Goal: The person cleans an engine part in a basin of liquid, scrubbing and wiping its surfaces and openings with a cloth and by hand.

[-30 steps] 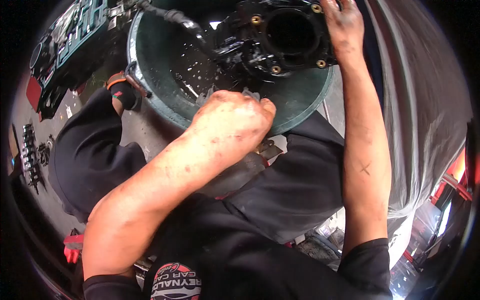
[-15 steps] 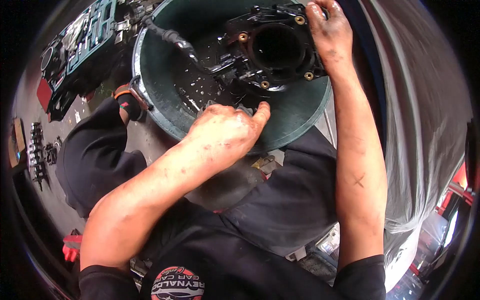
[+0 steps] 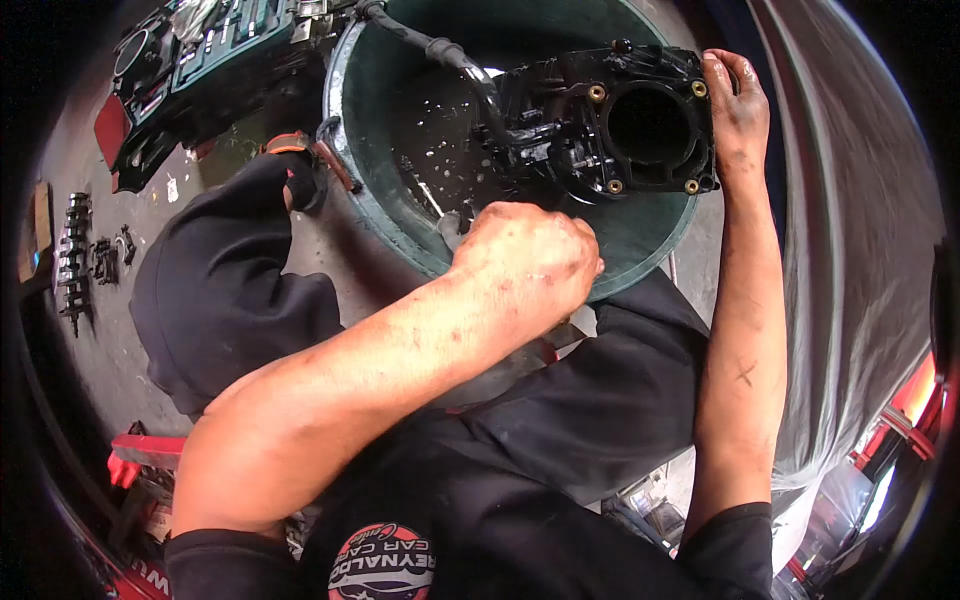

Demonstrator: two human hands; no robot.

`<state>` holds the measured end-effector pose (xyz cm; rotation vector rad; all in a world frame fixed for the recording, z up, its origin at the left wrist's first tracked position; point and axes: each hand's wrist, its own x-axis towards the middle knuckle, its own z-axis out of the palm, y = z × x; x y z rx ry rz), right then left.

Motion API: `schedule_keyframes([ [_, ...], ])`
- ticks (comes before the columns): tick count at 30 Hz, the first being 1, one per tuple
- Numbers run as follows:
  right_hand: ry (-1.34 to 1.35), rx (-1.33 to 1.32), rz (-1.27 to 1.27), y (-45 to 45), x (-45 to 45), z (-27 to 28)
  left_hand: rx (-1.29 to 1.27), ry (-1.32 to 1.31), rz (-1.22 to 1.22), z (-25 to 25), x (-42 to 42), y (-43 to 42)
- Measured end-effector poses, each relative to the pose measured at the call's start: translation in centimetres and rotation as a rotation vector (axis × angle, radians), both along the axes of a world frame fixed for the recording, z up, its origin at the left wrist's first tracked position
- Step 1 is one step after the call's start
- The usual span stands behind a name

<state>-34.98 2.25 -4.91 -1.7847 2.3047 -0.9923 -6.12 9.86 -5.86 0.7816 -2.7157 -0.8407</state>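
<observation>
A wet black intake manifold (image 3: 560,120), with a large round opening and brass inserts at its corners, is held over a big dark green tub (image 3: 342,90). My right hand (image 3: 740,110) grips the manifold's right edge, fingers closed at its upper corner. My left hand (image 3: 525,250) is closed like a fist above the tub's near rim, below the manifold and apart from it. A small grey piece (image 3: 450,230) shows beside its knuckles; I cannot make out what the fingers hold. A dark hose (image 3: 410,38) runs across the tub to the manifold's left end.
Liquid with light bubbles lies in the tub. An open tool case (image 3: 225,45) stands at upper left. A camshaft-like metal shaft (image 3: 74,262) and small metal parts (image 3: 105,258) lie on the floor at left. A grey cover (image 3: 840,260) hangs at right.
The manifold and my right hand have shifted right and slightly down in view, with the manifold turned more level. My left hand has moved right and down, and its extended finger has curled in.
</observation>
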Motion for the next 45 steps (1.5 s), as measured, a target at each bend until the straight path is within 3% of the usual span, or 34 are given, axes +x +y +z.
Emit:
schedule_keyframes([
  [3, -0.028, 0.014, -0.004, 0.1, 0.1, 0.0, 0.155, -0.115, -0.006, 0.2, 0.3, -1.3],
  [7, 0.035, 0.003, -0.012, 0.2, 0.3, -0.1, 0.113, -0.184, -0.077, -0.2, 0.4, -1.1],
  [12, 0.073, -0.033, 0.028, 0.3, 0.1, -0.3, -0.014, -0.145, -0.068, -0.8, 0.9, -1.0],
  [15, -0.198, 0.105, -0.122, 0.9, 4.3, 3.1, -0.052, -0.213, -0.068, -0.3, 0.8, -1.0],
  [18, -0.146, 0.067, -0.086, 0.7, 3.1, 2.0, -0.129, -0.226, -0.083, -1.1, 0.9, -0.9],
  [21, -0.181, 0.086, -0.092, 1.0, 3.4, 2.3, -0.173, -0.284, -0.111, -0.1, 0.3, -1.8],
  [24, -0.192, 0.102, -0.069, 1.9, 4.0, 3.9, -0.135, -0.144, -0.004, 1.8, -0.3, -2.2],
  [27, -0.206, 0.116, -0.130, 1.6, 4.1, 3.4, -0.313, -0.183, 0.054, 3.6, -1.6, -3.4],
  [29, -0.187, 0.130, -0.091, 1.5, 3.8, 3.5, -0.367, -0.429, 0.084, 4.8, -2.8, -4.6],
  [34, -0.161, 0.063, -0.065, 1.6, 3.9, 3.5, -0.217, -0.606, 0.130, 5.1, -4.8, -5.3],
  [38, -0.004, 0.015, -0.082, 1.0, 3.8, 1.5, -0.013, -0.391, 0.047, 3.8, -4.3, -6.8],
  [41, 0.098, -0.023, -0.070, 0.8, 3.7, 0.2, 0.003, -0.319, -0.033, 3.9, -3.7, -7.0],
  [45, 0.092, 0.006, -0.082, 1.0, 4.1, 0.7, -0.060, -0.444, 0.029, 5.1, -3.2, -4.8],
])
